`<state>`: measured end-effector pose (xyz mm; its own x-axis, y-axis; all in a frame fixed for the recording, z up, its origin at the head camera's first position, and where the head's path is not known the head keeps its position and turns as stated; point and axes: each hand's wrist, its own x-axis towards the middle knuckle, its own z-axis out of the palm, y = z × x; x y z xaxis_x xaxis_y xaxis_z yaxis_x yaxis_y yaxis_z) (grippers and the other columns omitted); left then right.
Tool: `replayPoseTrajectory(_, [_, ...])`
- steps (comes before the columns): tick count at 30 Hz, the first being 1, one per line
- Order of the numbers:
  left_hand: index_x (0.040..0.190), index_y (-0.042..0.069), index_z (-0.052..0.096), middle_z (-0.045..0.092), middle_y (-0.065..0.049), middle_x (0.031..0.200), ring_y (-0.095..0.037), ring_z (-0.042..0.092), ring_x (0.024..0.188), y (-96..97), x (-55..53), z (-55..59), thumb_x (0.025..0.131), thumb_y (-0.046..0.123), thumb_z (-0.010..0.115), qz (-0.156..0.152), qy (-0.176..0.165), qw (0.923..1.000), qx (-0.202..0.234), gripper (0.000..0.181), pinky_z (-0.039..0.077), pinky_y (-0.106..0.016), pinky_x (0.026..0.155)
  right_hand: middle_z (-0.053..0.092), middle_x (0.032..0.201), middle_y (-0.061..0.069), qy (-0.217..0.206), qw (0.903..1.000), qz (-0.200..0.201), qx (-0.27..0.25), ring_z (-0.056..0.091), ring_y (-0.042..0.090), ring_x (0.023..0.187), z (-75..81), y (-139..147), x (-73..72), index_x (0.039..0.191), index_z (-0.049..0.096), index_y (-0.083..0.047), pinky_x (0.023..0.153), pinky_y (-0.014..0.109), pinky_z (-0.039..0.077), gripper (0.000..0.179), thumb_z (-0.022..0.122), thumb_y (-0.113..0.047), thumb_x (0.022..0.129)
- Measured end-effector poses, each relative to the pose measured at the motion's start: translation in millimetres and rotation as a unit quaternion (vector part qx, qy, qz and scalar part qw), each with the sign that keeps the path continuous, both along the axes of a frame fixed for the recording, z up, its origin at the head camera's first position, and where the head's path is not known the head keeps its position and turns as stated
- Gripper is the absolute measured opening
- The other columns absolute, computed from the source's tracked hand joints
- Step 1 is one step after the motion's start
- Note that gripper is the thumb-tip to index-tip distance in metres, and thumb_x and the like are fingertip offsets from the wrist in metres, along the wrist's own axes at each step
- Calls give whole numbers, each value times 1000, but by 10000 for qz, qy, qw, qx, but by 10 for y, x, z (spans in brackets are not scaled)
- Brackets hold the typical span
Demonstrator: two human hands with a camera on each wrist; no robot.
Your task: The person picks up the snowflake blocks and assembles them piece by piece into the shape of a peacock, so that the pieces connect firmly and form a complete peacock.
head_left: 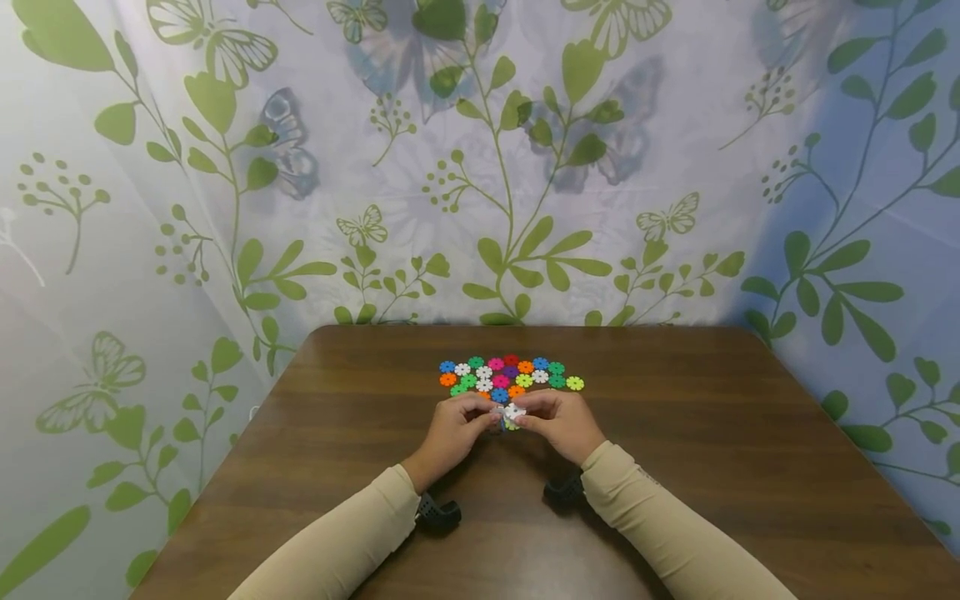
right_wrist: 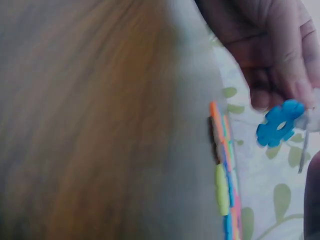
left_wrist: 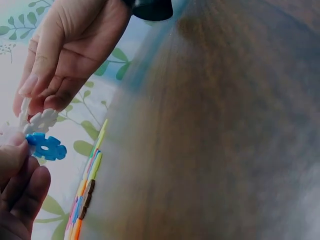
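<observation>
Over the near side of the disc group, both hands meet fingertip to fingertip. My left hand (head_left: 455, 431) pinches a blue flower-shaped notched disc (left_wrist: 46, 146) between thumb and fingers; the same disc (right_wrist: 281, 123) stands below those fingertips in the right wrist view. My right hand (head_left: 562, 423) pinches a white notched disc (head_left: 514, 411), seen close against the blue one. In the left wrist view the white disc (left_wrist: 42, 121) is right above the blue disc. Another thin white piece (left_wrist: 24, 112), edge-on, shows at the right fingertips.
Several loose notched discs in many colours lie flat just beyond the hands, among them a red disc (head_left: 511, 360) and a yellow-green disc (head_left: 574, 383) at the right end. They lie on a brown wooden table (head_left: 690, 417). A leaf-patterned curtain (head_left: 420, 167) hangs behind it.
</observation>
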<state>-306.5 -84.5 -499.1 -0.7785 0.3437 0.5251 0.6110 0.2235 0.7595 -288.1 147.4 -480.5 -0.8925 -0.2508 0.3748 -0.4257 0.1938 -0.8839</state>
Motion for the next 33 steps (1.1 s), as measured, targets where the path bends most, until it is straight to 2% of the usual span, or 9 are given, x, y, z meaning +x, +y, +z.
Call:
replayPoseTrajectory(6, [103,7,83,75,5,98,-15,67,84,-19,10,26,91,5,83,34,264,9995,-139,11,59,-30,73,75,106,14,186,9998,35,76,74,26,90,21,-17,26,110,80,3,78,30,61,23,85,0,88])
replayPoseTrajectory(13, [102,6,83,75,5,98,-12,68,87,-4,-4,41,91,5,83,70,665,9974,-263,11,59,-30,75,76,104,11,588,9974,-203,353,75,25,89,17,-47,22,108,81,0,79,30,61,23,87,0,86])
replayPoseTrajectory(16, [102,6,83,76,4,98,-13,69,87,7,1,40,91,5,83,82,782,9966,-243,11,59,-29,74,76,105,12,667,9972,-122,320,75,25,90,23,-46,12,109,81,1,81,31,61,23,86,0,87])
replayPoseTrajectory(18, [102,5,82,76,2,98,-13,69,85,14,4,39,92,5,83,54,692,9975,-156,10,60,-30,73,76,106,12,621,9978,-23,225,75,26,90,34,-31,2,110,80,2,80,31,61,23,85,0,88])
replayPoseTrajectory(22, [105,6,80,75,-4,99,-16,69,82,20,-4,28,96,7,79,-50,225,9997,57,9,60,-33,73,76,108,11,345,9993,149,85,74,27,93,71,17,-27,116,77,3,80,34,61,27,83,-4,91])
replayPoseTrajectory(25, [107,8,79,75,-5,100,-19,69,82,22,-30,16,98,10,77,-8,-21,9999,135,9,60,-34,74,75,114,10,223,9996,89,168,73,27,99,97,79,-78,124,73,4,84,34,60,35,83,-9,93])
replayPoseTrajectory(27, [108,8,79,75,-2,99,-19,68,82,14,-48,10,98,12,78,104,-105,9997,199,11,59,-32,75,74,118,14,250,9995,-50,198,72,29,102,111,149,-128,128,70,5,86,33,59,38,81,-10,95])
replayPoseTrajectory(29, [108,7,79,75,-1,97,-20,67,82,8,-42,34,98,12,78,272,-189,9991,247,12,58,-30,75,73,120,16,271,9981,-407,386,70,31,104,157,238,-154,129,70,5,88,34,58,35,77,-10,98])
replayPoseTrajectory(33, [109,8,79,74,2,97,-19,65,83,-26,-70,-3,99,17,78,465,-390,9977,291,14,57,-29,76,71,124,20,20,9894,-1081,969,67,38,109,109,512,-263,128,71,4,92,47,56,29,73,-10,102])
